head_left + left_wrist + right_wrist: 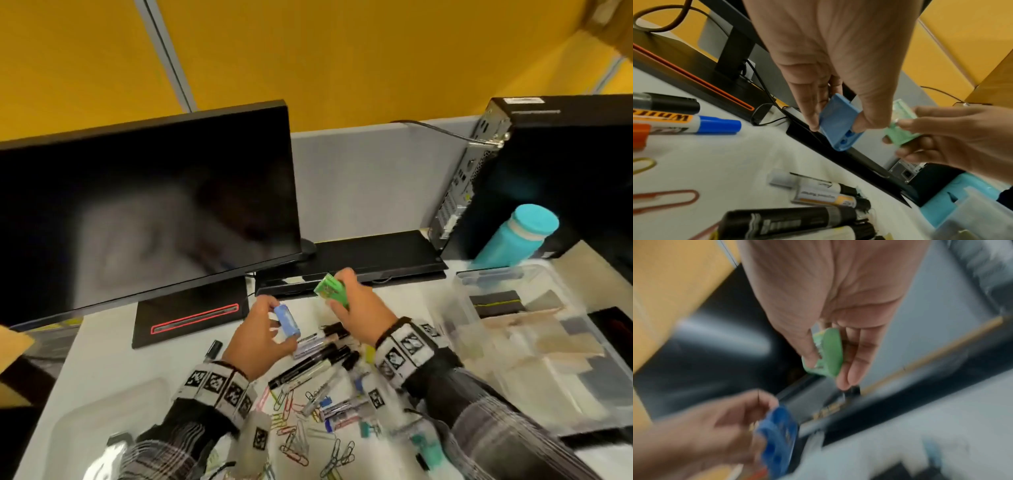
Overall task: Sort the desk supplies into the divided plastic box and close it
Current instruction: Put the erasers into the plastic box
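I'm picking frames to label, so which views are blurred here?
Right wrist: heavy motion smear, the green sharpener barely readable. Left wrist: sharpest, the blue sharpener crisp. Head: centre fairly clear, lower edges smeared, dim reflection on the monitor.

Motion blur smears the right wrist view; the divided plastic box [534,329] shows contents too hazy to identify.

Yellow partition walls [308,51] rise behind a white desk [102,359]; a grey divider panel [376,178] lines its back edge.
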{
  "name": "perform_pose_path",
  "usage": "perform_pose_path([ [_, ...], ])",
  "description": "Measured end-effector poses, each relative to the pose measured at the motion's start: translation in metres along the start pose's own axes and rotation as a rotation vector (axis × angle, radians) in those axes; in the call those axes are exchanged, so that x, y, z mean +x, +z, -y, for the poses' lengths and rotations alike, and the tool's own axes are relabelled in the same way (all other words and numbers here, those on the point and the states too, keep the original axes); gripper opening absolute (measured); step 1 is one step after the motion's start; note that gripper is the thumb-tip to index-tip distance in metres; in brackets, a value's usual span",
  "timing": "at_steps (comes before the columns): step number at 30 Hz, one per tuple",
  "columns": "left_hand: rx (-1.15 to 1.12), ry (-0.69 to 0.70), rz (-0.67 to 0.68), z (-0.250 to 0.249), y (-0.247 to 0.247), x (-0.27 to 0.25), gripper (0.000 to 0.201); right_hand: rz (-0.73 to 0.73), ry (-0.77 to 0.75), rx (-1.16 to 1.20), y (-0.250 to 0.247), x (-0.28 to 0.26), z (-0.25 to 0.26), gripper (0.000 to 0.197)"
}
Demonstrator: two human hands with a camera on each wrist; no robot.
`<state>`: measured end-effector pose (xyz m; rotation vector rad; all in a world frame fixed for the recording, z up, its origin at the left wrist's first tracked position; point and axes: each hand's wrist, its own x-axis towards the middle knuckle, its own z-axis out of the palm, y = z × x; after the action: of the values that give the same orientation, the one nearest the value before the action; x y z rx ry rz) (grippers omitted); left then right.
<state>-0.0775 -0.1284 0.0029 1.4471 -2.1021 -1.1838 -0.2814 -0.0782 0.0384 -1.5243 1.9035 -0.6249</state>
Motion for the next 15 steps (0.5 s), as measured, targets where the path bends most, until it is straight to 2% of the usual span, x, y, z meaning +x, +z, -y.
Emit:
perform_pose_path([
  [2,-0.081,0.023,0.019,-0.007,0.002,-0.008,0.069,-0.060,-0.083,-0.017,-0.040,-0.023,-0.005,0.031],
  [4,-0.057,0.067,0.002,-0.012,0.008,-0.016,0.070,-0.200,-0.089,-0.049,-0.078,-0.042,-0.022,0.033],
  [6,-0.020,0.106,-0.039,-0.017,0.015,-0.024,0.060,-0.319,0.011,-0.118,-0.116,-0.055,-0.048,0.034],
  [7,-0.047,0.105,-0.054,-0.019,0.020,-0.028,0.056,-0.333,0.095,-0.165,-0.134,-0.059,-0.064,0.035],
  [10,-0.167,0.068,-0.084,-0.027,0.032,-0.038,0.052,-0.223,0.340,-0.373,-0.172,-0.062,-0.114,0.043],
  [12,-0.193,0.044,-0.091,-0.033,0.042,-0.042,0.052,-0.190,0.399,-0.397,-0.182,-0.059,-0.138,0.042],
  [15,-0.166,0.043,-0.088,-0.045,0.059,-0.047,0.052,-0.153,0.410,-0.376,-0.184,-0.055,-0.155,0.036],
])
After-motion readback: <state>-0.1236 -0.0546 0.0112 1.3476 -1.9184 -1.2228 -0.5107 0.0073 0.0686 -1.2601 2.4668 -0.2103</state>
